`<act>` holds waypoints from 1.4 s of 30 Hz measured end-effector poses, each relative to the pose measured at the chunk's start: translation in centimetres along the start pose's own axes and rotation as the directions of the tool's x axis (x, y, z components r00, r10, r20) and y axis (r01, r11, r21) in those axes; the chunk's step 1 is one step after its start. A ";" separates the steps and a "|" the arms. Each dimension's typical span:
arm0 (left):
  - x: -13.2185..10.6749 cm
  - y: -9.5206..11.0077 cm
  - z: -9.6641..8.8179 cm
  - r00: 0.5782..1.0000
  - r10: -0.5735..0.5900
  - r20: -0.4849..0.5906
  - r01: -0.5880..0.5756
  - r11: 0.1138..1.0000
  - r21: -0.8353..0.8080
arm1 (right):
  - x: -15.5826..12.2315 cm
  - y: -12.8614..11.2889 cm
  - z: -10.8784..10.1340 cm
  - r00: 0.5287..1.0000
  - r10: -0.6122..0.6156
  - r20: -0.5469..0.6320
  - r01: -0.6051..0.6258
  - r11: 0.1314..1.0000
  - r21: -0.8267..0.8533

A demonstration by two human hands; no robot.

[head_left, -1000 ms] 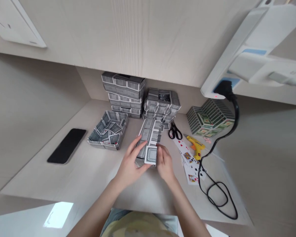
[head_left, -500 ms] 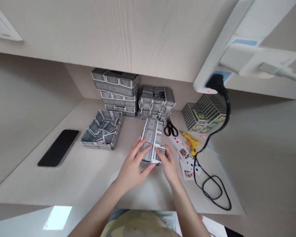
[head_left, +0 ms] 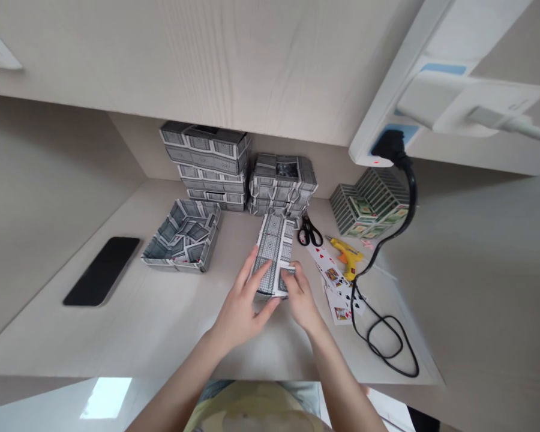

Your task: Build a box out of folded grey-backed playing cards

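Note:
A long box built of grey-backed playing cards [head_left: 270, 243] lies in front of me, its far end close to the stacked card boxes. My left hand [head_left: 240, 306] grips its near left part, fingers over the top and thumb at the near end. With thumb and fingers, my right hand [head_left: 301, 297] presses a playing card [head_left: 287, 281] against the box's near right corner. The fingers partly cover that card. To the left stands an open card tray [head_left: 207, 255] with loose cards inside.
Stacked card boxes [head_left: 209, 159] and a second stack [head_left: 281, 186] stand at the back. Black scissors [head_left: 309, 231], a yellow glue gun [head_left: 347, 257], loose cards [head_left: 339, 294] and a black cable [head_left: 387, 354] lie right. A phone [head_left: 102, 270] lies left. Green-striped boxes [head_left: 364, 204] stand back right.
The card under my right hand stuck out past the box's right edge and now sits closer in. My right hand has shifted slightly left. The left hand keeps its hold.

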State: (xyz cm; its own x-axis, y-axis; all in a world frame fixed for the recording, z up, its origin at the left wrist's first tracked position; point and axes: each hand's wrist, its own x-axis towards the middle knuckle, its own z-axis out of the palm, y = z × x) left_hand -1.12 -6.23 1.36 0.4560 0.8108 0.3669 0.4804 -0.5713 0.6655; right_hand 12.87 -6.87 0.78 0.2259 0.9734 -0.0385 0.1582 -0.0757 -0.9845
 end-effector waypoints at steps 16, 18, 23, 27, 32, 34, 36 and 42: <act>-0.2 -0.2 0.3 1.000 -0.023 0.005 0.023 1.000 -0.020 | 0.2 0.4 0.8 0.992 -0.065 -0.108 0.051 0.991 -0.124; -0.1 -0.1 0.4 1.000 -0.017 -0.004 0.017 1.000 -0.017 | 0.2 0.5 0.5 0.990 -0.068 -0.120 0.050 0.987 -0.152; 0.0 -0.2 0.5 1.000 0.016 -0.025 -0.016 1.000 -0.023 | 0.1 0.5 0.1 0.989 -0.062 -0.131 0.036 0.981 -0.190; -0.1 -0.4 0.5 0.999 0.018 -0.042 -0.018 1.000 -0.013 | 0.1 0.3 0.2 0.988 -0.052 -0.143 0.026 0.984 -0.178; -0.2 -0.7 0.8 0.996 0.000 -0.087 -0.003 0.999 -0.038 | 0.0 0.5 0.3 0.990 -0.062 -0.129 0.041 0.987 -0.157; -0.2 -0.8 1.0 0.993 0.005 -0.120 -0.011 0.999 -0.050 | 0.0 0.6 0.3 0.991 -0.059 -0.117 0.045 0.992 -0.121; -0.3 -0.8 1.3 0.988 0.014 -0.155 -0.024 0.998 -0.062 | -0.1 0.8 0.2 0.993 -0.059 -0.106 0.050 0.995 -0.087; -0.1 -1.2 2.2 0.965 0.071 -0.251 -0.094 0.993 -0.078 | 0.1 1.1 0.1 0.993 -0.053 -0.102 0.047 0.997 -0.058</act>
State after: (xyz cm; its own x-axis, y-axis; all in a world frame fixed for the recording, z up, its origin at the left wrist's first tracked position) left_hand -0.12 -5.93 -0.89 0.2868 0.7739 0.5647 0.3760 -0.6331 0.6766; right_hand 13.01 -6.88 -0.36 0.3138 0.9490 0.0309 0.2241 -0.0424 -0.9736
